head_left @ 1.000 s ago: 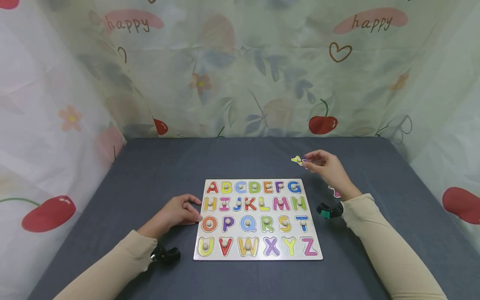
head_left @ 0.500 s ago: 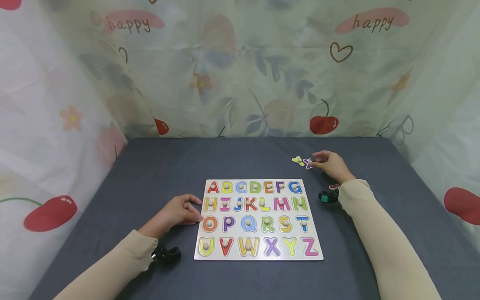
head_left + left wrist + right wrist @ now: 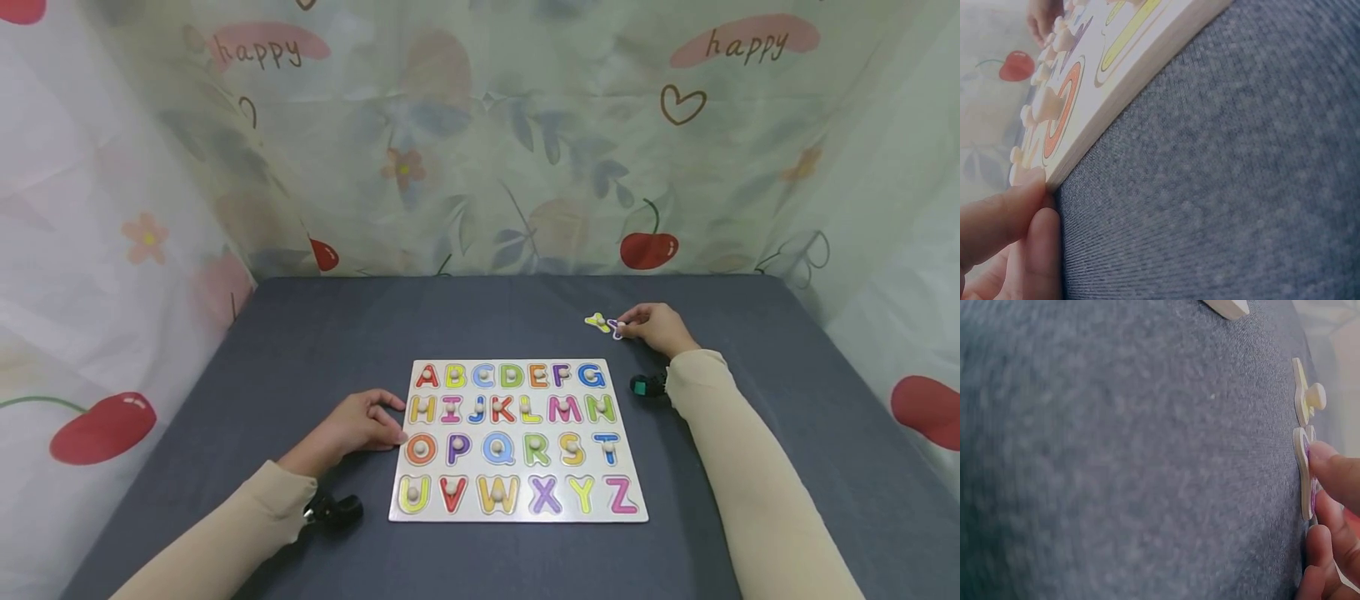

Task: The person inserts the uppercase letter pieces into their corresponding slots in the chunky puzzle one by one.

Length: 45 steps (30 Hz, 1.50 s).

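At the back right of the table, my right hand (image 3: 660, 328) pinches a purple letter X puzzle piece (image 3: 613, 328), thumb on top in the right wrist view. Right beside it lies a yellow letter Y piece (image 3: 597, 322) with a round wooden knob. My left hand (image 3: 358, 425) rests at the left edge of a white alphabet puzzle board (image 3: 517, 515), its thumb and forefinger touching the rim. Most letters on the board carry knobs; the X, Y and Z places in the bottom row show printed letters without knobs.
A dark grey cloth covers the table (image 3: 330, 325). Patterned curtains (image 3: 480, 167) stand behind it and on both sides. Each wrist wears a black camera strap; the right one (image 3: 648, 385) hangs low over the cloth beside the board.
My right hand drew back slightly from the X piece, uncovering it, then closed on it again. The pink piece seen near the right wrist is now hidden behind the arm. My left hand stays put.
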Available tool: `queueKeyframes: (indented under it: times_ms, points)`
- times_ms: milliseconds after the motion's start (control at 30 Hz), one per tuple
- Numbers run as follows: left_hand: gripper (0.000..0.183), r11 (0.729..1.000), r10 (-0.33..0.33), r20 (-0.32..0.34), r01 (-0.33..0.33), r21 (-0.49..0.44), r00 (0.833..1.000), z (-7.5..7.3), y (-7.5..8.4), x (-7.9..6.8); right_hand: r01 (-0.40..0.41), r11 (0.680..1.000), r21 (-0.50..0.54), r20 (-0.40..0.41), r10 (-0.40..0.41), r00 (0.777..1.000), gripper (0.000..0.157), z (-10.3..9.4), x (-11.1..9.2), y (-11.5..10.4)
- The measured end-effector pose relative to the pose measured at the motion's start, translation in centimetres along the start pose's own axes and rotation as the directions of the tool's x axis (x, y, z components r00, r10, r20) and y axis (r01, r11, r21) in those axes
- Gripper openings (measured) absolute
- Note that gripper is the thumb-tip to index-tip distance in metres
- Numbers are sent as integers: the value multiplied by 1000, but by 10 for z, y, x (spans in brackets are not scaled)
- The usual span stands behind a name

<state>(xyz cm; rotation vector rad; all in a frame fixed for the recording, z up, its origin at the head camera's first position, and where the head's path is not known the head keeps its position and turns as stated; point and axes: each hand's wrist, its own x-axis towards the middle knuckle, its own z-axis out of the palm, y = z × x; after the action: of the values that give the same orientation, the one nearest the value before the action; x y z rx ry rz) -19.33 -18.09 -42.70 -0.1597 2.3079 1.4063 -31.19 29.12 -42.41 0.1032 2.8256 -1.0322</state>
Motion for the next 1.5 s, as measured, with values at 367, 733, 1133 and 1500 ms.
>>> queueKeyframes:
  times_ms: [367,733,1133,1500]
  points:
    - [46,1000,-6,-10,6,6,1000,2,-1,0,-32,999,43,-100,37,994,26,6,-13,-14]
    - [48,1000,10,1,-10,5,1000,1,-2,-2,29,985,169,-96,-13,995,27,10,-58,-59]
    - [48,1000,22,23,-21,-14,999,-1,0,-2,257,958,125,88,-268,959,15,49,-137,-97]
    - [47,1000,19,15,-18,-9,1000,0,-1,-1,376,910,177,244,-411,878,12,88,-189,-97]
